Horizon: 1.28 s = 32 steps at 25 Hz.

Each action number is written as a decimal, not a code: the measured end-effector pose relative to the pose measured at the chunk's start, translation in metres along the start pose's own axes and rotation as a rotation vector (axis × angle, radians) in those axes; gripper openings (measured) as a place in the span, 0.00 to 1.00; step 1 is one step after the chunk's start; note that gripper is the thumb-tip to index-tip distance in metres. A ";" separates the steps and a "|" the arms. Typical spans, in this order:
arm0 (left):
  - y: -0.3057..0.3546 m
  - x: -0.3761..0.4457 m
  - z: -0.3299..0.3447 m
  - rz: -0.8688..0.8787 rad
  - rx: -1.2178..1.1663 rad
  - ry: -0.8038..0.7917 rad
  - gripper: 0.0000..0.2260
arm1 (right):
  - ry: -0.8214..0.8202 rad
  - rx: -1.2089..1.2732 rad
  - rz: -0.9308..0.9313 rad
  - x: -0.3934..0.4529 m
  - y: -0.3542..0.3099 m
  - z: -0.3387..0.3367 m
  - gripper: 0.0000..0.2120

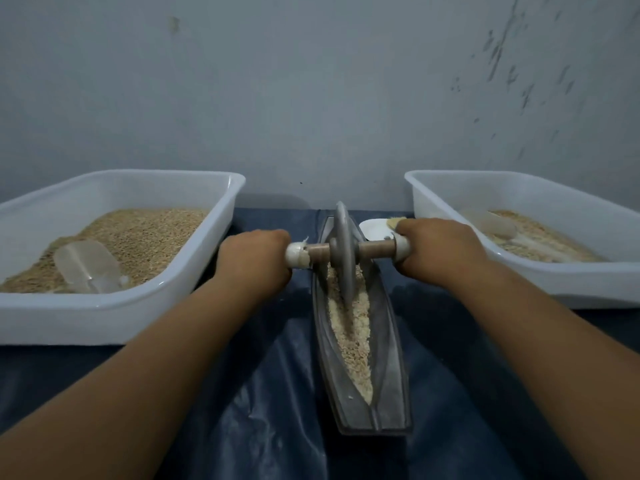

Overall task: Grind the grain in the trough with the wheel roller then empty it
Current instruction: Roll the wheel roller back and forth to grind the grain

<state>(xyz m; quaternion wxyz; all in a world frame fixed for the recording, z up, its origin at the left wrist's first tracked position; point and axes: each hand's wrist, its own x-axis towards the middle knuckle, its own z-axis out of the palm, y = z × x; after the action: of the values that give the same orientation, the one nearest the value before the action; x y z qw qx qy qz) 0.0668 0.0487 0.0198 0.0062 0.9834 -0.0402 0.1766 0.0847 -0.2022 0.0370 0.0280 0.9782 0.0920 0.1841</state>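
The grinding step is under way; emptying is not yet begun, judging by the grain still lying in the trough.

Far left, a white tub [114,306] is sitting on the dark blue sheet [277,393], holding whole grain with a clear scoop [88,266] lying in it. Just right of it, the left hand [254,259] is wrapping its fingers fully round the white left end of the axle [298,255], knuckles up. At the centre, the wheel [343,251] is standing upright on its edge in the far half of the trough [391,341], its rim biting into the grain [349,327]. The trough is lying lengthwise, pointing away from the person, between the two tubs. The right hand [436,249] is closing the same way on the right axle end, fingers curled tight round it. Behind it a small white dish [374,227] with a brush-like thing is peeping out; I cannot tell more. Far right, a second tub [519,285] is holding a thinner layer of paler meal and another scoop [491,223].

The grain in the trough is looking pale and broken, coarse crumbs rather than flour, heaped along the groove and thinning toward the near tip. The next move is probably calling for even downward pressure from both hands while drawing the wheel back toward the near end, keeping it upright so it is not riding up the sloped walls and spilling meal.
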 end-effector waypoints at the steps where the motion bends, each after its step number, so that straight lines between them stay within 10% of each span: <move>1: 0.000 -0.002 -0.003 0.016 -0.004 -0.026 0.04 | -0.037 -0.010 -0.020 -0.002 0.000 -0.003 0.06; 10: 0.000 -0.066 -0.039 0.194 0.025 -0.205 0.09 | -0.429 0.110 -0.197 -0.079 0.003 -0.056 0.07; 20: 0.023 0.032 -0.022 0.166 0.104 -0.167 0.08 | -0.148 0.031 0.026 0.014 -0.008 0.013 0.06; 32: 0.013 -0.030 -0.031 0.240 0.093 -0.113 0.11 | -0.367 0.067 -0.018 -0.061 -0.006 -0.030 0.06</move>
<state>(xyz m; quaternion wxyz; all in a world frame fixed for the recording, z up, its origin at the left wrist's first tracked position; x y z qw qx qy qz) 0.0267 0.0389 0.0385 -0.0627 0.9791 -0.1498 0.1221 0.0166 -0.2076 0.0428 0.0133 0.9949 0.1000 -0.0011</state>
